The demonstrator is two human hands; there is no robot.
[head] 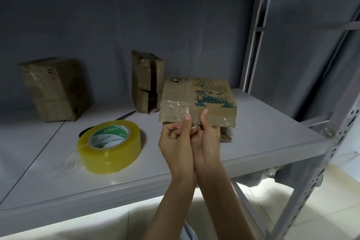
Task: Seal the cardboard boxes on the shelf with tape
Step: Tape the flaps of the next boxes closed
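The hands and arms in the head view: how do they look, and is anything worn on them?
Both are bare. The left hand and the right hand wear no gloves, and no rings, watch or bracelet show. The forearms are uncovered down to the bottom edge of the picture; no sleeve is in view. The thumbnails are short and unpainted. No marks or tattoos show.

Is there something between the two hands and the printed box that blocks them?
Nothing visible blocks them. The left hand and right hand are right at the near edge of the printed box, pinching what looks like clear tape there. The tape roll lies off to the left, apart from them.
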